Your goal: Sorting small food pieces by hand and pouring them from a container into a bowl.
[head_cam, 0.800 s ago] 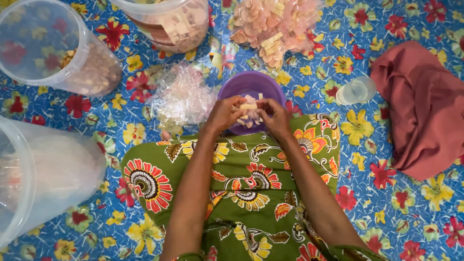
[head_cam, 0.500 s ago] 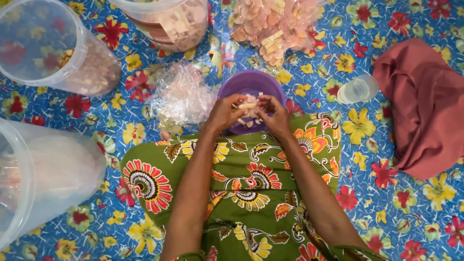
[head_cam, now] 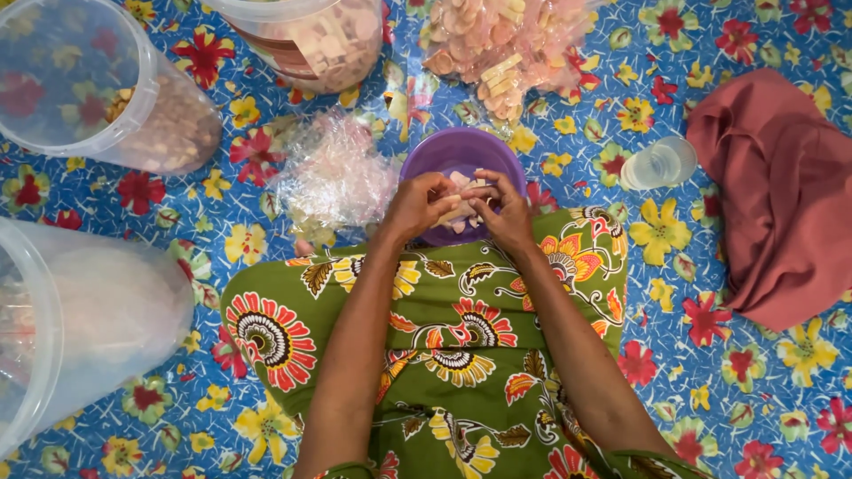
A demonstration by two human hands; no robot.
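Both hands are held together over a purple bowl (head_cam: 461,155), which sits on the blue flowered mat (head_cam: 737,390) just past the knees, its near rim hidden behind the hands. The left hand (head_cam: 419,206) is curled, fingers pinched on a small pale piece (head_cam: 459,212); the right hand (head_cam: 504,213) is curled too, fingertips closed on the same cluster of pale pieces between the two hands. Exact finger contact is partly hidden. A few more pale pieces are seen inside the bowl. The lap is covered by a green patterned cloth (head_cam: 444,355), touching the bowl's near side. A crumpled heap of clear plastic wrappers (head_cam: 333,177) lies just left of the bowl. Beyond the bowl, a clear bag of pinkish-tan chunks (head_cam: 497,44) is placed, and beside it a clear bucket with tan squares (head_cam: 311,40). A tilted clear bucket holding brownish bits (head_cam: 98,89) is at far left, and a large whitish bucket on its side (head_cam: 80,328) is near the left knee. A small clear cup (head_cam: 657,164) lies on its side right of the bowl, near a folded reddish cloth (head_cam: 781,195).
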